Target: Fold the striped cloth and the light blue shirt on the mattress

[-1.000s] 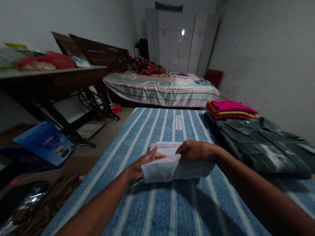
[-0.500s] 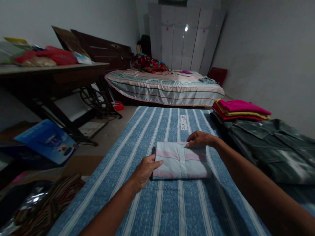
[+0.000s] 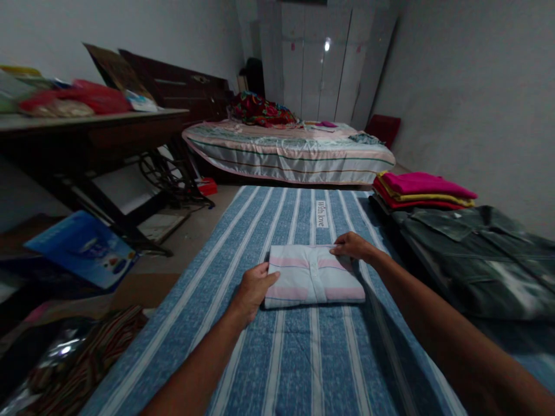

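Head view: folded white shirt (image 3: 293, 280) (pink-banded, blue-lined); edges in grip of left fingers (image 3: 261, 269), right fingers (image 3: 342, 248)

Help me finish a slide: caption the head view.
Folded striped shirt on blue cloth, left hand at left edge, right hand at far right corner.

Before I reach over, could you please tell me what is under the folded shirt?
The blue striped cloth is under the shirt and shows around it. The part directly beneath is covered, so I cannot tell whether anything else lies there.
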A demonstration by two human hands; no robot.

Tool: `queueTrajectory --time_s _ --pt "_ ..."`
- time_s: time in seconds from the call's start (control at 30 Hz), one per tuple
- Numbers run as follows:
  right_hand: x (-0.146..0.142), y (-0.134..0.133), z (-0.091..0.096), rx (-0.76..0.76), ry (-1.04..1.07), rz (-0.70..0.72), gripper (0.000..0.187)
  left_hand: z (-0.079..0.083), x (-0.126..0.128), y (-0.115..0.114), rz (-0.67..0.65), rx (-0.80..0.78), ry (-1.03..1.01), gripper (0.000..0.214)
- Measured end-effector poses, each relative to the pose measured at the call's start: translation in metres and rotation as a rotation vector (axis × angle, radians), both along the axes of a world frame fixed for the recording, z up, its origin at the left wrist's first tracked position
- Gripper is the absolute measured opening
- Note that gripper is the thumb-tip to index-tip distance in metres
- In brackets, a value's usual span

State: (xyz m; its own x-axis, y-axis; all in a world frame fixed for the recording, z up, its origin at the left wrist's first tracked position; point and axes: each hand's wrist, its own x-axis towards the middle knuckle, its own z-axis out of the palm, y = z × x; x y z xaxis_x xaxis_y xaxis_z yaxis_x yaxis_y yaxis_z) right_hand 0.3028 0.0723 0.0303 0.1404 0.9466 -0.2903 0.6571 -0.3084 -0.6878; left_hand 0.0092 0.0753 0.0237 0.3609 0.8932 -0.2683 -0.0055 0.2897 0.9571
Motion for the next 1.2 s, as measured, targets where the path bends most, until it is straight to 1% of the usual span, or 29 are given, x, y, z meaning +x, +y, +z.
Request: queueTrajectory --time_s 0.07,0.13,0.2,0.27,0.33,0.37,0.4,0.43,0.47,0.5,0.53,0.57,0.6,0.63,0.7,0.77,0.9,0.97,1.03,1.1,1.2 --pt "0.004 -0.004 -0.005 0.012 -0.043 -0.022 0.02 -0.001 0.0 0.001 0.009 0.028 0.031 0.043" --pt "0.009 -0.007 -0.005 0.024 -0.103 -0.042 0.021 -0.001 -0.001 0.003 0.016 0.079 0.11 0.042" --pt "0.013 -0.01 0.0 0.048 -0.192 -0.069 0.022 -0.001 -0.002 0.004 0.046 0.2 0.312 0.043" --pt "0.011 -0.016 0.008 0.099 -0.304 -0.104 0.024 0.002 -0.003 0.002 0.102 0.425 0.583 0.046" --pt "0.002 -0.03 0.017 0.164 -0.394 -0.117 0.026 0.005 -0.003 -0.007 0.121 0.741 0.773 0.045" --pt "-0.006 -0.04 0.021 0.203 -0.425 -0.091 0.028 0.007 -0.002 -0.014 0.095 0.908 0.815 0.043" --pt "-0.016 -0.052 0.025 0.241 -0.441 -0.04 0.029 0.009 -0.001 -0.021 0.041 1.066 0.827 0.041" --pt "-0.027 -0.066 0.027 0.278 -0.448 0.037 0.031 0.01 0.0 -0.029 -0.043 1.193 0.829 0.04" --pt "-0.039 -0.079 0.028 0.363 -0.487 0.204 0.033 0.011 0.002 -0.037 -0.142 1.279 0.838 0.041" --pt "-0.051 -0.092 0.027 0.437 -0.519 0.357 0.04 0.011 0.003 -0.044 -0.243 1.323 0.859 0.045" --pt "-0.063 -0.104 0.024 0.498 -0.576 0.444 0.052 0.01 0.005 -0.05 -0.336 1.33 0.897 0.051" --pt "-0.074 -0.114 0.02 0.518 -0.652 0.499 0.062 0.009 0.007 -0.055 -0.413 1.307 0.949 0.058" --pt "-0.083 -0.121 0.015 0.536 -0.724 0.522 0.066 0.008 0.008 -0.058 -0.47 1.263 1.009 0.064" --pt "-0.092 -0.125 0.01 0.557 -0.793 0.525 0.066 0.007 0.01 -0.059 -0.504 1.213 1.067 0.069" --pt "-0.104 -0.127 -0.002 0.592 -0.912 0.494 0.062 0.004 0.012 -0.058 -0.52 1.138 1.149 0.075" --pt "-0.114 -0.124 -0.01 0.62 -1.001 0.432 0.056 0.004 0.014 -0.053 -0.514 1.105 1.187 0.075" --pt "-0.134 -0.115 -0.015 0.655 -1.084 0.308 0.05 0.007 0.014 -0.046 -0.525 1.124 1.18 0.066" --pt "-0.143 -0.11 -0.014 0.642 -1.078 0.262 0.047 0.011 0.015 -0.042 -0.523 1.157 1.15 0.055" --pt "-0.149 -0.102 -0.009 0.585 -1.028 0.226 0.045 0.019 0.016 -0.038 -0.51 1.176 1.14 0.046" --pt "-0.15 -0.09 0.001 0.481 -0.876 0.191 0.043 0.028 0.018 -0.032 -0.5 1.179 1.154 0.042" --pt "-0.14 -0.07 0.023 0.346 -0.605 0.161 0.037 0.043 0.022 -0.021 -0.44 1.195 1.12 0.032"
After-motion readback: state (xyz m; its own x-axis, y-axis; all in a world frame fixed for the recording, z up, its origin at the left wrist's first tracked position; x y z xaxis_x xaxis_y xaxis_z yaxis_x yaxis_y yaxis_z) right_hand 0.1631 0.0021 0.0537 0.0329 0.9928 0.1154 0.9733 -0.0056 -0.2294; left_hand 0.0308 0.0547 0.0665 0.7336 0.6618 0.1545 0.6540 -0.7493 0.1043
